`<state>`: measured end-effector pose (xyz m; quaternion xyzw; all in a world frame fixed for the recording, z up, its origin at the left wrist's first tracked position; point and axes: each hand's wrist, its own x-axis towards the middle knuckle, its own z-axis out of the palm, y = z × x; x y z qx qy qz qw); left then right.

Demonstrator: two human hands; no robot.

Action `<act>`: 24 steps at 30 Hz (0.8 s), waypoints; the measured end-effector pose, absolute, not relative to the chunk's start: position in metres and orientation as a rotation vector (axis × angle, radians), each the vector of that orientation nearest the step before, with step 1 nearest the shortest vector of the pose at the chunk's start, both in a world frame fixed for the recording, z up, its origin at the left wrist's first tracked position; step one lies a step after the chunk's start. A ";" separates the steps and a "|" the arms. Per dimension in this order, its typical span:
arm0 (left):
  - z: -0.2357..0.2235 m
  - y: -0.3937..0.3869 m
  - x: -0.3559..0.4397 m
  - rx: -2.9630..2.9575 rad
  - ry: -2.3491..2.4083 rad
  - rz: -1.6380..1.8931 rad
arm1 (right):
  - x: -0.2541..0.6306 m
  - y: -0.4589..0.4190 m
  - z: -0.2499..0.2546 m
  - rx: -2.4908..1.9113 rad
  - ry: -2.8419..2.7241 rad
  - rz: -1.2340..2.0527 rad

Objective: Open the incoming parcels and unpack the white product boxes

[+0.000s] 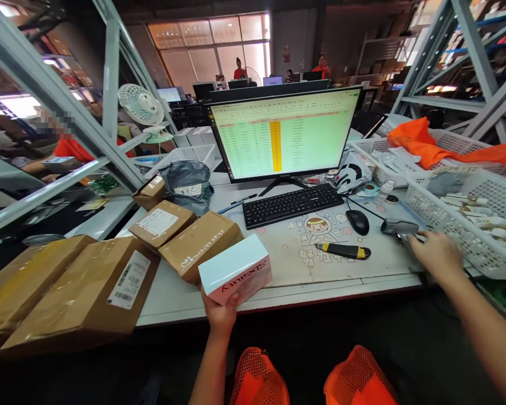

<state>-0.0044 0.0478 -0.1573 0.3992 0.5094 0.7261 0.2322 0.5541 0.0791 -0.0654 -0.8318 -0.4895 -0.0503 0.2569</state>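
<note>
My left hand (pixel 221 312) is closed around the lower end of a small pale box (pixel 238 270) with dark lettering on its pink side. The box is tilted above the desk's front edge, beside the brown cartons. At the right, my right hand (pixel 441 256) has its fingers wrapped round a grey barcode scanner (pixel 400 226), which points left near the desk mat's corner. A yellow and black box cutter (pixel 343 251) lies on the mat between the hands. Just behind it sits a black mouse (pixel 357 222).
Two small cartons (pixel 206 242) and larger taped cartons (pixel 84 292) crowd the left side. A keyboard (pixel 293 204) lies before the monitor (pixel 287 138). White plastic baskets (pixel 468 225) with small goods stand at right. Metal shelf frames (pixel 112 84) rise at both sides; a person in orange is at far left.
</note>
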 end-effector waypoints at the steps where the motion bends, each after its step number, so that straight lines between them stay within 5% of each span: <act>1: -0.162 0.049 -0.005 1.101 1.404 1.992 | 0.538 0.086 -0.064 -2.274 -1.350 -0.213; 10: -0.161 0.051 -0.006 1.231 1.488 2.002 | 0.378 0.251 -0.080 -2.038 -1.974 -0.076; 24: -0.178 0.053 -0.021 1.297 1.785 2.029 | 0.369 0.276 -0.103 -2.060 -1.914 -0.124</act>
